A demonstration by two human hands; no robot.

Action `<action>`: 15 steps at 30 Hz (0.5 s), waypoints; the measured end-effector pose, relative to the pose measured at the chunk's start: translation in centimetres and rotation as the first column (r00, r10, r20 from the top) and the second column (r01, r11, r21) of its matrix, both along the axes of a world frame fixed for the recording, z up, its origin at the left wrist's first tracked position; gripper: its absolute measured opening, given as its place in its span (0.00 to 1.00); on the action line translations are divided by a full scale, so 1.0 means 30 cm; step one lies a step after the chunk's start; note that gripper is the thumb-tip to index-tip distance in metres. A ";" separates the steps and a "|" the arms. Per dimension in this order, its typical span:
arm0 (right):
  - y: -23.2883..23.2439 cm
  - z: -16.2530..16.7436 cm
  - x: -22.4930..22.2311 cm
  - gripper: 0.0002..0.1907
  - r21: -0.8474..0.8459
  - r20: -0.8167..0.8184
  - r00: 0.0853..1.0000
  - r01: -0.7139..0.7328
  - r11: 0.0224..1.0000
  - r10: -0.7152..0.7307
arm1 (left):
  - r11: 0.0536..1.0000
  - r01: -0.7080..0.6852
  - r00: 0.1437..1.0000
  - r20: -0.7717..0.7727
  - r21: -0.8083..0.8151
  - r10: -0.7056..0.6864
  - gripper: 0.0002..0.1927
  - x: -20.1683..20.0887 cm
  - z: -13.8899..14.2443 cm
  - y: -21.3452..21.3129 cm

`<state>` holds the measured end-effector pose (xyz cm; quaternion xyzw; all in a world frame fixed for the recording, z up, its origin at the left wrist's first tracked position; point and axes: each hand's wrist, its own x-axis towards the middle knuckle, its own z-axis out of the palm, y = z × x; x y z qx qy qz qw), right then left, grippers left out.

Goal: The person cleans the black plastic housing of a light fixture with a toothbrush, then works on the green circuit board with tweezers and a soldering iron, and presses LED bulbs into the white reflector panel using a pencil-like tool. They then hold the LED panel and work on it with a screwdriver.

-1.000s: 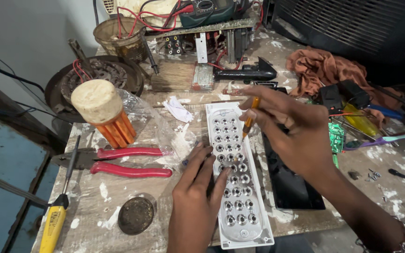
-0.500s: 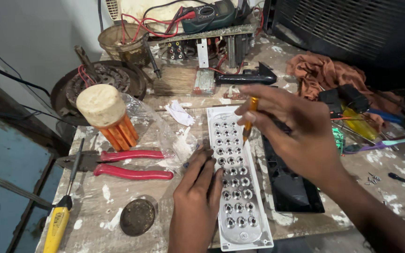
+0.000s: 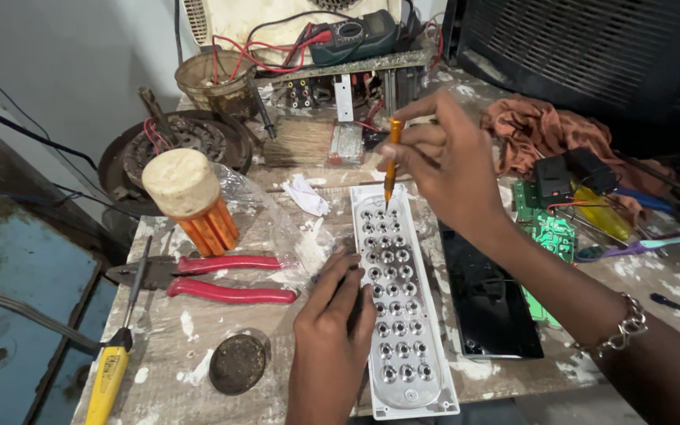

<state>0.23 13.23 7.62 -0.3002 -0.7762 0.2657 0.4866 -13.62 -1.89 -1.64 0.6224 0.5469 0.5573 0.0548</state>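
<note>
Long white LED reflector panel (image 3: 395, 315) lies lengthwise near the front edge of the desk (image 3: 159, 346), its near end at the front edge, far end pointing toward the back. Rows of small shiny cups over its whole face.

Left hand (image 3: 330, 346) lies flat beside the panel's left long edge, fingers (image 3: 348, 275) stretched out and touching that edge, gripping nothing, just steadying. Right hand (image 3: 450, 161) hovers over the far end, fingers pinched narrow round a thin orange-handled screwdriver (image 3: 391, 161), held near upright, tip down at or just above a cup in the top rows; contact can't be told.

Handling, judged: panel looks like light, thin moulded plastic, stiff but likely to flex along its length and crack if twisted. Reflector cups probably scratch or smudge easily, so best taken by the plain long edges or the rim at the ends, not the face. Smooth plastic on a dusty desk may slide, hence the flat steadying hand. Screwdriver is light, rigid, fine-tipped; pinch grip high on the handle suits it.

Around: black rectangular housing (image 3: 485, 299) just beside the panel's right edge; red-handled pliers (image 3: 222, 275) left of it; yellow-handled screwdriver (image 3: 108, 378) at the front left corner; green circuit board (image 3: 548, 228) to the right; multimeter (image 3: 352, 35) at the back edge.
</note>
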 end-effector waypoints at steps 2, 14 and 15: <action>0.026 -0.007 -0.003 0.14 0.025 -0.005 0.998 0.056 0.998 -0.055 | 1.000 0.000 1.000 0.007 -0.020 0.000 0.12 0.000 -0.002 0.001; 0.100 -0.054 -0.006 0.12 0.168 0.035 0.985 0.163 0.972 -0.171 | 0.999 -0.006 1.000 0.024 -0.054 0.007 0.11 0.002 0.003 0.003; 0.101 -0.058 -0.008 0.12 0.170 0.035 0.986 0.152 0.974 -0.160 | 0.998 -0.009 1.000 0.024 -0.054 0.011 0.11 0.002 0.004 0.004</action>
